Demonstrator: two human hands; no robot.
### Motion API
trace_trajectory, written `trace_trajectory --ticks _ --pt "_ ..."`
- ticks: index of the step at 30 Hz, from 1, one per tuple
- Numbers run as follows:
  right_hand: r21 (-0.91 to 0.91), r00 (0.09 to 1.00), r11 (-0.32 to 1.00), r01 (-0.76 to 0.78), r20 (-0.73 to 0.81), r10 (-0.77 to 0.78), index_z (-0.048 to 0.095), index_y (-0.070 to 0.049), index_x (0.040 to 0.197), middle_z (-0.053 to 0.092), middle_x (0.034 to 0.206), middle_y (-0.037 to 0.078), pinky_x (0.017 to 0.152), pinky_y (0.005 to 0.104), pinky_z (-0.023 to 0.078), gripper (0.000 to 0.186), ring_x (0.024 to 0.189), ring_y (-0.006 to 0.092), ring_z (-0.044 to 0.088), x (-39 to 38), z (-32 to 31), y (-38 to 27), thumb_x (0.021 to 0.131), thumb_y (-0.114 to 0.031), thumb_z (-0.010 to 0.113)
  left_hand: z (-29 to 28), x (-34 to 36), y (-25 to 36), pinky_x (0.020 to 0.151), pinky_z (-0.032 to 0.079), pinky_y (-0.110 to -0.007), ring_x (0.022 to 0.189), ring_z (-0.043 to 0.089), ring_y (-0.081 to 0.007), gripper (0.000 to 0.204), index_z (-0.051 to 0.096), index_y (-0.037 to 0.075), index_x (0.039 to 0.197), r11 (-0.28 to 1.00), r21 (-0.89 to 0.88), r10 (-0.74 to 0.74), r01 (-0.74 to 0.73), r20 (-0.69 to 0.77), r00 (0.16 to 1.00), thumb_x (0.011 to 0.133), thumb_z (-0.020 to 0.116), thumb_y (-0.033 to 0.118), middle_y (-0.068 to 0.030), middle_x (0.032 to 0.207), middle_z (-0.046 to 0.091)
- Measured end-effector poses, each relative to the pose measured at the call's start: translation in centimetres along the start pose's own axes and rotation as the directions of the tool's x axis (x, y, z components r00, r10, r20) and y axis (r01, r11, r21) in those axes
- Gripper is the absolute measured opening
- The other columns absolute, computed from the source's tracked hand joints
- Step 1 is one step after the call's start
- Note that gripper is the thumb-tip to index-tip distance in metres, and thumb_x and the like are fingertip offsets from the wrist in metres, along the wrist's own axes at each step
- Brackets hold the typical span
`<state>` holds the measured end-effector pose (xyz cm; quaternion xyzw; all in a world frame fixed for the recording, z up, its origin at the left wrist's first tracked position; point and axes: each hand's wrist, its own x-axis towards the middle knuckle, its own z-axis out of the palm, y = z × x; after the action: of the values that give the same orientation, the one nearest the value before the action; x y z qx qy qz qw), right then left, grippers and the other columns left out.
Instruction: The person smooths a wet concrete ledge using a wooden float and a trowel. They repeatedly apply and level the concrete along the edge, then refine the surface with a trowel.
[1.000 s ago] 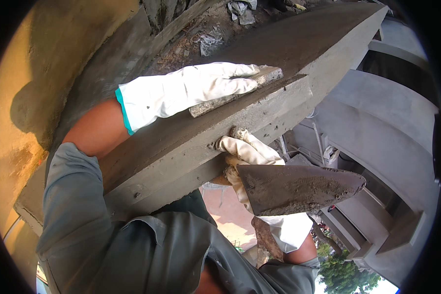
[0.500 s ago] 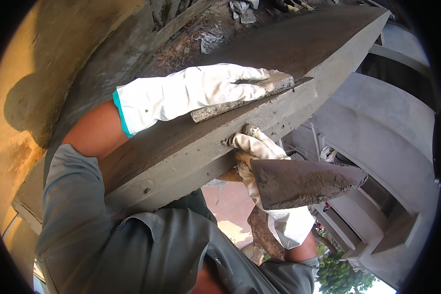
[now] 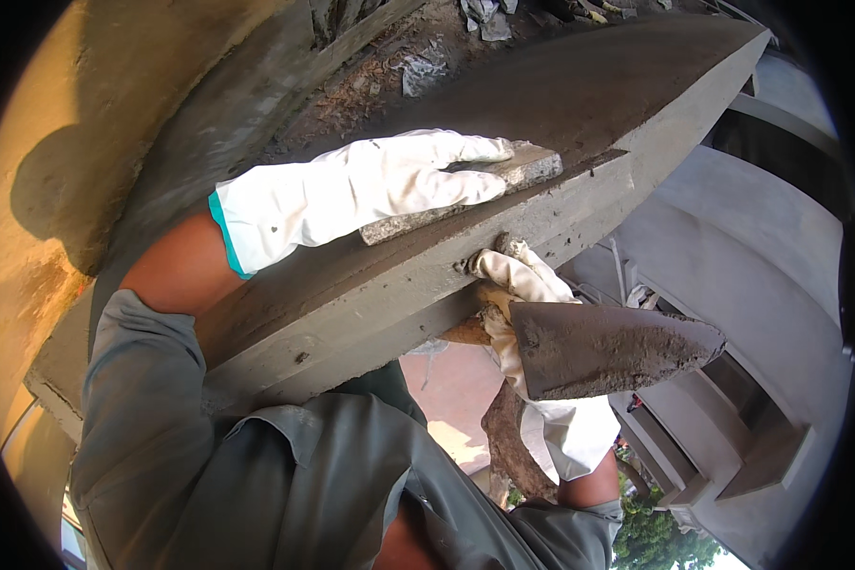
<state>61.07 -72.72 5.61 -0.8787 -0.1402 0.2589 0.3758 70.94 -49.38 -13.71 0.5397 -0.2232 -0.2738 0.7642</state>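
My left hand [image 3: 380,185], in a white glove with a teal cuff, grips a cement-crusted plastering float [image 3: 540,168]. The float lies along the outer edge of a long ledge [image 3: 617,85] topped with smooth, dark wet mortar. Its underside and any handle are hidden. Below the edge, my right hand [image 3: 521,278], also gloved in white, is closed on a pointed trowel [image 3: 608,351]. Mortar clings to the trowel's broad blade, which points to the right. The fingertips of that hand are dirty and close against the ledge's grey side face.
A yellowish wall [image 3: 47,104] curves along the left. Rubble and crumpled plastic [image 3: 421,72] lie beyond the ledge at the top. Right of the ledge there is a drop, with curved grey concrete [image 3: 750,218] and a tree [image 3: 660,537] below. A rough brown post [image 3: 513,446] stands beneath my right arm.
My left hand and the float have slid slightly left along the ledge edge. The view has shifted a little; my right hand and the trowel keep about the same place beside the ledge.
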Motion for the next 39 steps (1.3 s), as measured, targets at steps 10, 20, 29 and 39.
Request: trace_trajectory --ticks 10,20,29,39 --pt "-0.021 0.999 1.000 0.002 -0.039 -0.003 0.062 0.001 0.141 0.067 0.135 0.019 0.122 0.0450 0.041 0.043 0.128 0.0342 0.064 0.1 0.8 -0.3 0.098 -0.002 0.061 0.3 1.1 1.7 0.126 0.040 -0.040 0.148 0.053 -0.0277 0.060 0.060 0.014 0.154 0.926 0.316 -0.171 0.208 -0.140 0.975 0.108 0.061 0.052 -0.0143 0.157 0.059" --pt "-0.091 0.999 0.995 -0.041 -0.028 0.039 0.058 0.000 0.148 0.063 0.143 0.016 0.120 0.0408 0.042 0.050 0.132 0.0266 0.061 -0.5 0.6 0.7 0.102 -0.018 0.063 -0.4 -22.2 3.9 0.126 0.038 -0.045 0.150 0.050 -0.0357 0.067 0.052 0.002 0.158 0.784 0.313 -0.488 0.536 -0.224 0.844 0.109 0.062 0.046 -0.0227 0.160 0.055" --pt "0.499 0.833 0.773 -0.392 -0.164 0.528 0.057 -0.004 0.154 0.068 0.131 0.006 0.096 0.0243 0.050 0.044 0.107 0.0096 0.065 0.5 1.1 1.3 0.114 -0.023 0.056 1.7 -15.7 5.3 0.129 0.035 -0.044 0.152 0.048 -0.0320 0.071 0.058 0.017 0.157 0.819 0.249 -0.409 0.517 -0.380 0.830 0.103 0.063 0.064 -0.0137 0.160 0.056" --pt "0.256 0.975 0.963 -0.086 -0.179 0.134 0.061 -0.004 0.151 0.066 0.102 -0.008 0.080 0.0158 0.046 0.044 0.074 -0.0019 0.049 -0.3 1.6 2.4 0.113 -0.028 0.061 2.8 -33.8 11.5 0.123 0.041 -0.045 0.145 0.054 -0.0378 0.063 0.055 0.003 0.157 0.579 0.303 -0.659 0.757 -0.373 0.653 0.107 0.064 0.039 -0.0234 0.155 0.059"
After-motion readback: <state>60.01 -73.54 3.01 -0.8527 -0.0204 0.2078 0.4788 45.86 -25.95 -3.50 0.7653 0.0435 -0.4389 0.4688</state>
